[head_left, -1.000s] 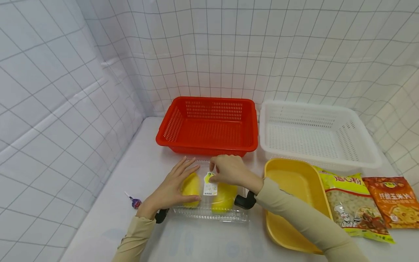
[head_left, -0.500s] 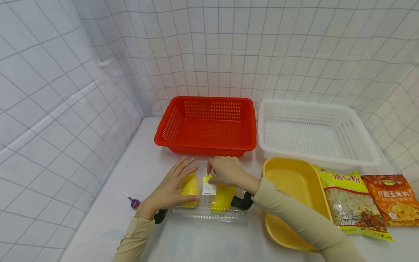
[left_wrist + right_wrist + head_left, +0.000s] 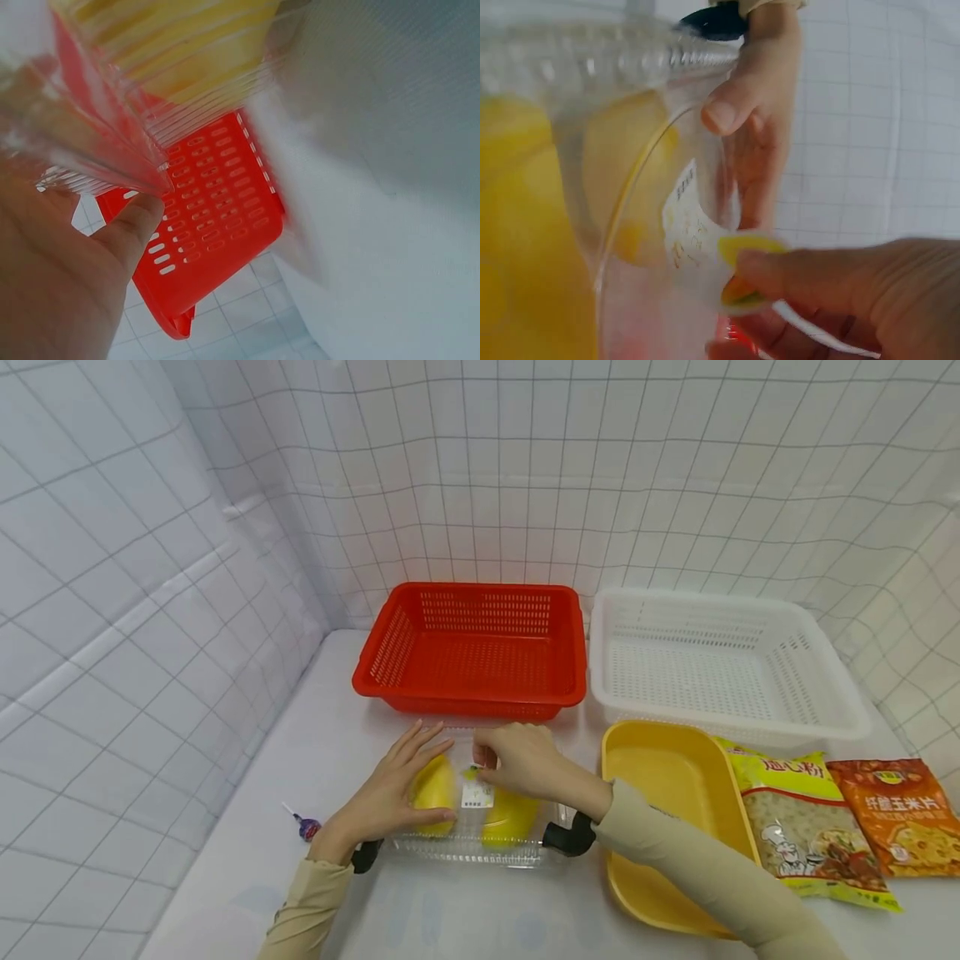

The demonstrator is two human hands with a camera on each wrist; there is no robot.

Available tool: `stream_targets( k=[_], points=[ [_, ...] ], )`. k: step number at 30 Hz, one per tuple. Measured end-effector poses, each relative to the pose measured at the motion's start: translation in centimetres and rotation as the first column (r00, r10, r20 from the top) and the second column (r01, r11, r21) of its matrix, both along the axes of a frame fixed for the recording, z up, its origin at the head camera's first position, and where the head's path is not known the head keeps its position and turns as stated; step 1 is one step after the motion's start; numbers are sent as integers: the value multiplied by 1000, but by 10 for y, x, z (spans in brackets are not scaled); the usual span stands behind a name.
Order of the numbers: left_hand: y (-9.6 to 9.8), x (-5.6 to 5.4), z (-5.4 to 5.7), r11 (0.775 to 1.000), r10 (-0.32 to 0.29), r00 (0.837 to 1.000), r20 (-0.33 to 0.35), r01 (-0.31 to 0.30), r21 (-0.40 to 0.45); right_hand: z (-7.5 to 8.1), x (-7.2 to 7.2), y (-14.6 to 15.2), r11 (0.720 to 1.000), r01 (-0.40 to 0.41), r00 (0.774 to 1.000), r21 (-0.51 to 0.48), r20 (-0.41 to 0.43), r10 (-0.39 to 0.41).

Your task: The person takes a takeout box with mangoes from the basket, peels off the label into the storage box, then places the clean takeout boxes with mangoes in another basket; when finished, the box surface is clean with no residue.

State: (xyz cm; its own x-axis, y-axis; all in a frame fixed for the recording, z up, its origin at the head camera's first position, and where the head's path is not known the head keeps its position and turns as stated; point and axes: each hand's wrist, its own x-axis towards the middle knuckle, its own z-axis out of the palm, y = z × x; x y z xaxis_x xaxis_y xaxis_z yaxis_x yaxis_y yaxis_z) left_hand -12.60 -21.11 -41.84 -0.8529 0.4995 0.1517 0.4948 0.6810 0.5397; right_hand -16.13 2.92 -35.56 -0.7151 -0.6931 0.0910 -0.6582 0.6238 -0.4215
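We began at the near edge, where a bare strip of the white table (image 3: 457,914) lay in front of a clear plastic container (image 3: 487,853). Two large yellow pieces (image 3: 510,820) sat side by side inside it. We noted tan sleeves (image 3: 693,860) on both arms and a black wrist mount (image 3: 568,837) at each wrist.

The left hand (image 3: 393,789) lay across the container's left end, its span wide, fingers extended and thumb apart, touching the plastic. The right hand (image 3: 523,762) was above the lid, right of centre, its grip narrow: thumb and fingertips pinched the far end of a white label (image 3: 477,795). In the right wrist view we saw that end, printed with yellow fruit, bent up off the lid in the pinch; the barcode end lay against the lid, outside the grip, on the near side.

To the left of the container we recorded a wrapped lollipop (image 3: 308,827); to the right, a yellow tray (image 3: 667,762), partly under the right forearm, then a yellow-green bag (image 3: 810,831) and an orange bag (image 3: 900,820).

Farther back stood a red basket (image 3: 480,700), just behind the container, and a white basket (image 3: 693,681) to its right. A white gridded curtain (image 3: 487,485) closed the far side.
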Motion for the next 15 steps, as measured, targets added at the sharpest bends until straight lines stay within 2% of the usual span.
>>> stream_targets(
  k=[2, 5, 9, 11, 15],
  points=[
    [1, 0, -1, 1000, 1, 1000, 9, -1, -7, 2, 5, 10, 997, -42, 999, -61, 12, 43],
    [1, -1, -2, 1000, -2, 1000, 2, 2, -24, 7, 11, 33, 978, -94, 990, -185, 91, 112],
    [1, -1, -2, 1000, -2, 1000, -5, 2, -30, 13, 12, 77, 953, -71, 961, -296, 236, 145],
    [1, -2, -3, 1000, -4, 1000, -7, 3, -29, 12, 8, 105, 955, -48, 947, -293, 290, 136],
    [0, -3, -3, 1000, -4, 1000, -14, 3, -17, 5, -1, 157, 975, -7, 916, -222, 389, 95]
  ],
)
